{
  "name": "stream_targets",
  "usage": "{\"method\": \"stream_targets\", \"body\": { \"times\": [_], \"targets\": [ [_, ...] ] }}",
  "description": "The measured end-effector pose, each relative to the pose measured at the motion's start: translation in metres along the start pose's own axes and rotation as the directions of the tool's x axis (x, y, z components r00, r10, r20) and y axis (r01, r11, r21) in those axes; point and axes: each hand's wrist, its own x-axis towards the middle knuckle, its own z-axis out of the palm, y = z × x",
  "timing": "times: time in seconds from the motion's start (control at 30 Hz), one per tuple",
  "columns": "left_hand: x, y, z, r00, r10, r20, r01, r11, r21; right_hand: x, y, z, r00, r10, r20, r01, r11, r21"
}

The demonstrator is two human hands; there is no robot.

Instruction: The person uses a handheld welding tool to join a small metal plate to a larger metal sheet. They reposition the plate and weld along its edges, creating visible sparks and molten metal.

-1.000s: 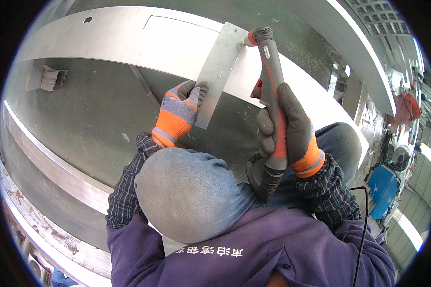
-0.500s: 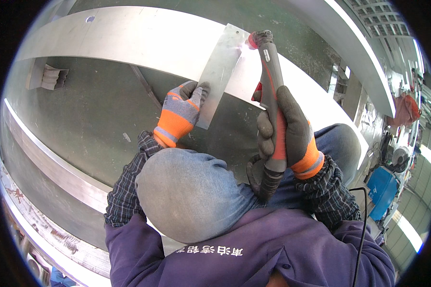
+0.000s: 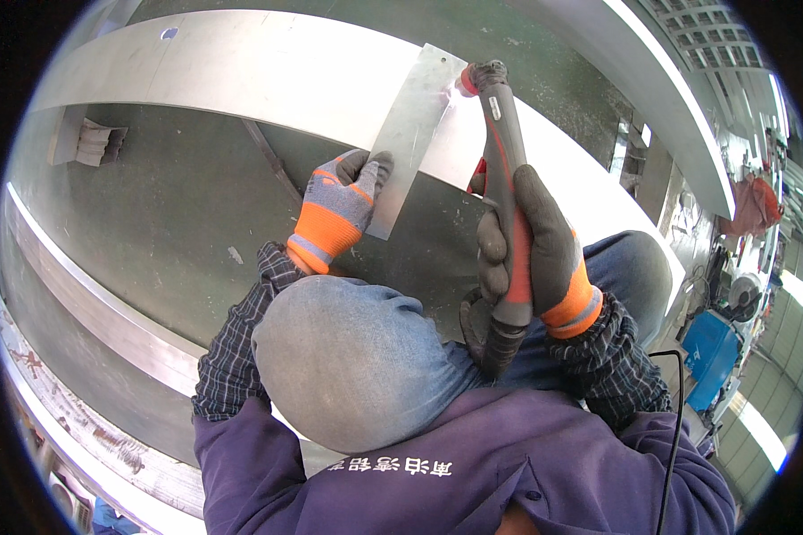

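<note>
My right hand point(image 3: 549, 236), in a grey glove with an orange cuff, is wrapped round a grey and red welding torch point(image 3: 506, 152). The torch's red-ringed tip points left at the right edge of a flat metal strip point(image 3: 410, 134), where a small pale glow shows. This strip lies across a wide, bright metal panel point(image 3: 268, 67), its near end jutting past the panel's edge. My left hand point(image 3: 343, 192), gloved in the same way, pinches the strip's left edge near that end. Its fingertips are partly hidden.
My bent knee point(image 3: 348, 357) rises between my arms. A black cable point(image 3: 678, 428) runs by my right arm. Long metal beams point(image 3: 98, 285) lie to the left, another point(image 3: 660, 89) at far right. A blue box point(image 3: 712, 348) and a reddish cloth point(image 3: 754, 205) are at the right.
The torch head has shifted very slightly left and nearer, and the glow at its tip is fainter. My left hand keeps its place on the strip.
</note>
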Motion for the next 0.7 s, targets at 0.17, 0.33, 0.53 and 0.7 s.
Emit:
{"method": "stream_targets", "body": {
  "times": [0.17, 0.33, 0.53, 0.7],
  "targets": [
    [-0.001, 0.004, 0.004, 0.996, 0.076, -0.036, -0.075, 0.997, 0.029, -0.002, 0.001, -0.001, 1.000, 0.015, -0.002, -0.015, 1.000, -0.025],
    [-0.003, 0.010, 0.001, 0.998, 0.050, -0.049, -0.049, 0.998, 0.026, -0.005, 0.000, 0.003, 1.000, 0.014, 0.018, -0.013, 0.999, -0.039],
    [-0.002, 0.009, 0.003, 0.998, 0.048, -0.030, -0.046, 0.997, 0.059, -0.005, 0.004, 0.001, 0.999, 0.033, -0.001, -0.033, 0.999, 0.004],
    [-0.002, 0.007, 0.001, 0.997, 0.060, -0.046, -0.057, 0.996, 0.062, -0.006, 0.005, 0.004, 1.000, 0.022, -0.001, -0.022, 0.999, -0.027]
  ]
}}
